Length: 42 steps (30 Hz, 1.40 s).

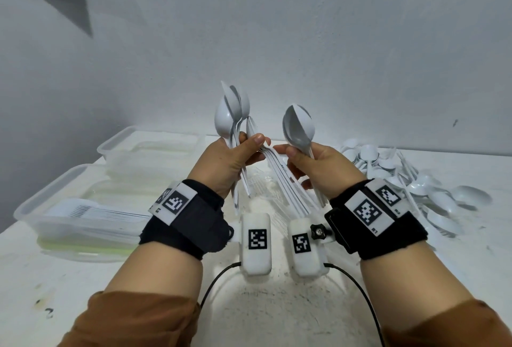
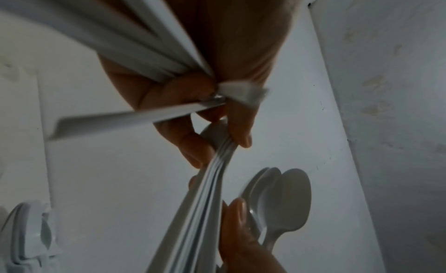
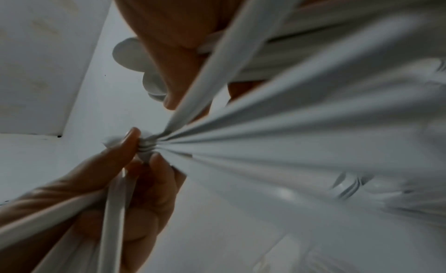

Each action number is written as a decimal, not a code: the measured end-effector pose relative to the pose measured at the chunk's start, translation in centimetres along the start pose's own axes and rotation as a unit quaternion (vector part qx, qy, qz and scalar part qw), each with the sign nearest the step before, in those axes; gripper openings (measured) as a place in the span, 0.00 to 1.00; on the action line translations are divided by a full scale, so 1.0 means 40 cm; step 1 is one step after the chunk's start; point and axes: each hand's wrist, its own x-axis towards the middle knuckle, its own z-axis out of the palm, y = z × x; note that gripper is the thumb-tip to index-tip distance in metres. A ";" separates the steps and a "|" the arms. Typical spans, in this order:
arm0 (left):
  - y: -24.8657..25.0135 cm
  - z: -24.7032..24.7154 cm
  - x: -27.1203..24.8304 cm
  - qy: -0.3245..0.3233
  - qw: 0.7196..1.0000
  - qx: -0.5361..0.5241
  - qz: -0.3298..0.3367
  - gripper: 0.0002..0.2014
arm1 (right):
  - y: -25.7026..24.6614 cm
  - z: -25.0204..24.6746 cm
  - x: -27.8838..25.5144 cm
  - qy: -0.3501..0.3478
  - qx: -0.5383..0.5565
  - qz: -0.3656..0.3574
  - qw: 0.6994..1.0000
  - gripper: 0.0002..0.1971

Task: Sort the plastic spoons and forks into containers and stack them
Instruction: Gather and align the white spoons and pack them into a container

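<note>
White table (image 1: 277, 305) against a bare wall. My left hand (image 1: 230, 164) grips a fan of spoons (image 1: 231, 114), bowls up; my right hand (image 1: 313, 169) clamps nested spoons (image 1: 299, 128) plus crossed handles — likely squaring them before boxing. Containers (image 1: 83, 208) sit left, near the edge; loose pile (image 1: 415, 188) right. Open room between, under my hands.
</note>
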 end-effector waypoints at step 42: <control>0.009 0.003 0.003 -0.026 0.999 -0.010 0.037 0.12 | 0.005 0.002 0.013 0.047 -0.010 -0.061 0.997 0.10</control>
